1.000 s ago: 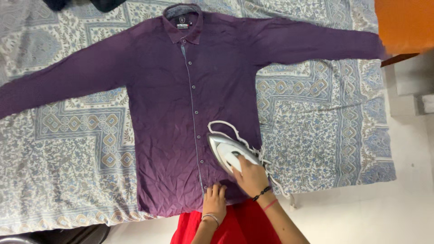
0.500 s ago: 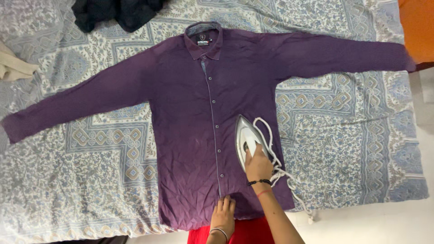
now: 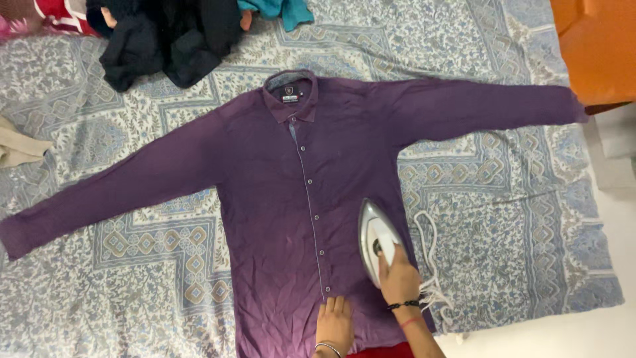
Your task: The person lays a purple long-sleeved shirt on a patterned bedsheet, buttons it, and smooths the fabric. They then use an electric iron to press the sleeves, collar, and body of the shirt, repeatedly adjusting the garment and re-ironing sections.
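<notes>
A purple long-sleeved shirt [image 3: 285,192] lies buttoned and spread flat, sleeves out to both sides, on a patterned grey-blue cloth [image 3: 503,219]. My right hand [image 3: 399,278] grips the handle of a white and grey iron [image 3: 374,238], which rests flat on the shirt's right front panel, tip pointing away from me. Its white cord [image 3: 427,255] loops beside it on the cloth. My left hand [image 3: 334,321] lies flat, fingers together, on the shirt's lower hem next to the button strip.
A heap of dark clothes [image 3: 162,36] and a teal piece [image 3: 278,10] lie at the far edge. A beige cloth [image 3: 16,146] sits at the left. An orange object [image 3: 596,46] stands at the top right, bare floor [image 3: 616,219] beyond the cloth.
The view has shifted, bringing the heap of clothes into sight. The iron stays on the shirt's right front panel, and my left hand still presses the hem.
</notes>
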